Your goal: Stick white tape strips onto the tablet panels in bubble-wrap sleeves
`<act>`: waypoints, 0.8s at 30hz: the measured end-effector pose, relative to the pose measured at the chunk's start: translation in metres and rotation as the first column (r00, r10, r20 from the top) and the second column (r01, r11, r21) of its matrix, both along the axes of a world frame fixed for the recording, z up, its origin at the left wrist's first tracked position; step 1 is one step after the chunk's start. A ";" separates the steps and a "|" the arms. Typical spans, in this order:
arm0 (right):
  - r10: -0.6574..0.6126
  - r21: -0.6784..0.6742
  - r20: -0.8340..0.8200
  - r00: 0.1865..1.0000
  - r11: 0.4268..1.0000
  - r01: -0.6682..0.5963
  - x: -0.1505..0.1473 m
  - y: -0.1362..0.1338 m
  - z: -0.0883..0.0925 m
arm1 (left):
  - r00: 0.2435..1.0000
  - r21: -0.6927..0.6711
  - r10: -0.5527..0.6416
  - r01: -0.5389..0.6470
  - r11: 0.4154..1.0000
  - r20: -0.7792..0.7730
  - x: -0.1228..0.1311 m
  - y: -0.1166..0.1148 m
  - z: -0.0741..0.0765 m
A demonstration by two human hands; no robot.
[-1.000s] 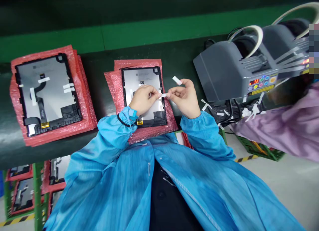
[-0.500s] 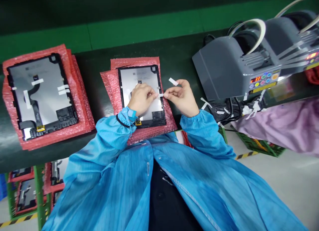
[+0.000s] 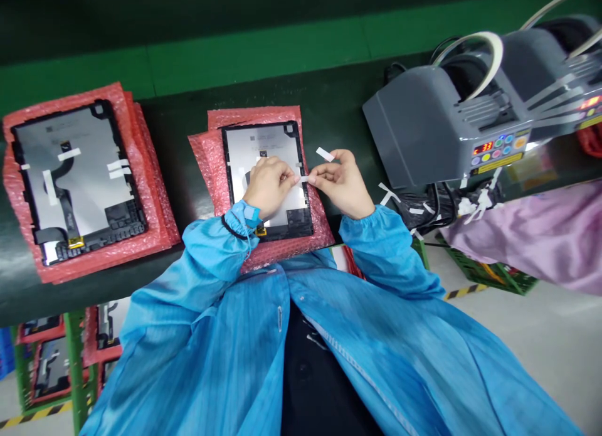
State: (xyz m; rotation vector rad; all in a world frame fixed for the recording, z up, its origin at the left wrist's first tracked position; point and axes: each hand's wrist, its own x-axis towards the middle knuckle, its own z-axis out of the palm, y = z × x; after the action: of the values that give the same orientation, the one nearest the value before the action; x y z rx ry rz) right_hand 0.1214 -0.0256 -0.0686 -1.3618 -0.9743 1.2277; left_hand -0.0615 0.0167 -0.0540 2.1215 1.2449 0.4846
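Pinching a tape strip [image 3: 304,179] over the bubble-wrap-cradled tablet panel [image 3: 254,148].

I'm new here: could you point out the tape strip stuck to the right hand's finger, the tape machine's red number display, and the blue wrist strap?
tape strip [image 3: 325,154], head view, its middle.
red number display [image 3: 483,148], head view, the digits.
blue wrist strap [image 3: 249,213], head view, band at left cuff.

A short white tape strip [image 3: 304,179] is pinched level between the fingertips of the left hand [image 3: 269,186] and the right hand [image 3: 342,185], just above the right edge of a grey-backed, black-framed tablet panel [image 3: 263,148] lying flat under both hands, while a second tape strip [image 3: 325,154] sticks up from a right-hand fingertip.
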 end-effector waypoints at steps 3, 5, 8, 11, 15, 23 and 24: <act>0.003 -0.030 -0.009 1.000 1.000 -0.003 -0.003 0.001 0.000 | 1.000 0.007 -0.002 0.002 1.000 0.000 0.001 0.000 -0.001; -0.014 -0.047 -0.001 1.000 0.999 0.014 -0.004 0.002 -0.001 | 0.999 0.012 0.021 -0.021 1.000 -0.031 0.004 -0.001 0.000; -0.028 -0.063 0.043 0.999 0.998 0.030 -0.004 0.004 -0.003 | 0.991 0.007 0.065 -0.064 0.998 -0.118 0.009 -0.006 0.006; -0.035 -0.071 0.101 0.994 0.997 0.042 -0.003 0.005 -0.004 | 0.983 0.011 0.072 -0.071 0.997 -0.167 0.012 -0.009 0.009; -0.036 -0.073 0.134 0.990 0.996 0.046 -0.002 0.005 -0.008 | 0.984 0.041 0.067 -0.061 0.997 -0.163 0.012 -0.011 0.007; 0.080 -0.134 0.224 0.971 0.990 -0.050 0.002 0.011 -0.010 | 0.968 0.018 0.047 -0.044 0.999 -0.247 0.014 -0.014 0.014; 0.109 -0.153 0.238 0.965 0.985 -0.074 0.003 0.012 -0.009 | 0.964 0.016 0.049 -0.047 0.999 -0.263 0.015 -0.014 0.016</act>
State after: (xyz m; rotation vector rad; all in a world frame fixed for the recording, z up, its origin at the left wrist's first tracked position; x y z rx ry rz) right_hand 0.1244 -0.0133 -0.0774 -1.6257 -1.1503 1.2368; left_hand -0.0466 0.0023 -0.0384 2.2218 1.4448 0.2324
